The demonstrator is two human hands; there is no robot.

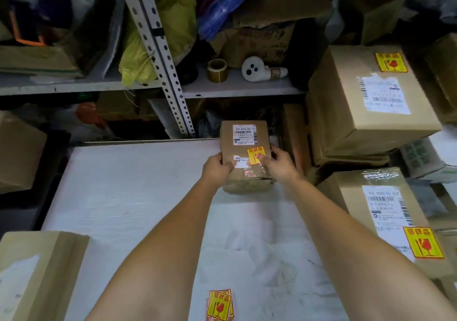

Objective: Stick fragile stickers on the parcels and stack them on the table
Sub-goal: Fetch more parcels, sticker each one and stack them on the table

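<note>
A pile of spare stickers (220,304) lies on the tabletop (138,197), well behind both hands, close to the person. Further out, the left hand (217,166) and the right hand (279,163) clamp the small parcel (244,142) between them, and the right thumb lies on its yellow sticker (256,155). The parcel reaches past the far edge of the tabletop. If it is pushed further it may drop behind. The big parcels (366,103) stand to the right of the right hand.
</note>
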